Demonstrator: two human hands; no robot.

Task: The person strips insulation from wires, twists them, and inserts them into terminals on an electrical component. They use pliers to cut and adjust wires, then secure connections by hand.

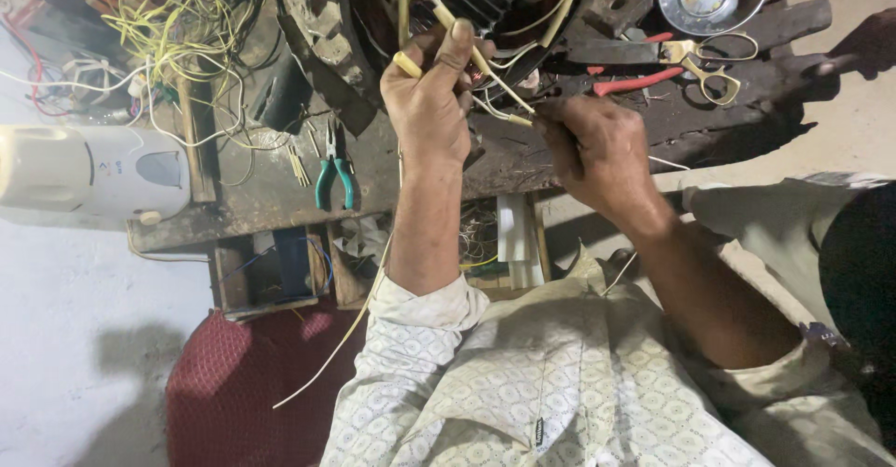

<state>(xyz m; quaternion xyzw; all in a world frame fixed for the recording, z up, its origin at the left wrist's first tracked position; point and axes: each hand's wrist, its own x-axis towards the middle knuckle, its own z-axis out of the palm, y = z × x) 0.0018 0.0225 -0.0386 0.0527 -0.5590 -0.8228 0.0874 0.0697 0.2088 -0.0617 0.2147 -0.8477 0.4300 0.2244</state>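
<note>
Cluttered and grimy, the surface (280, 196) carries a motor (485, 0), pliers (333, 176) and scissors (709, 68). Left hand (429, 103) pinches sleeved wires (467, 42); right hand (597, 150) grips a wire end (509, 112) beside the motor. Pulling hard could likely snap that lead.

The sleeved wires (485, 66) are thin leads in pale cream-yellow insulating tubing, several of them fanning out from the dark round motor stator (485, 0) at the top of the view. One sleeve runs slantwise from upper left to lower right, pinched under the thumb of the left hand (431, 103), its blunt yellow end sticking out just beside the knuckles. Its lower end meets the closed fingers (560, 126) of the right hand (597, 154). The stator lies on the worn wooden surface (280, 187), its copper windings partly hidden.
</note>
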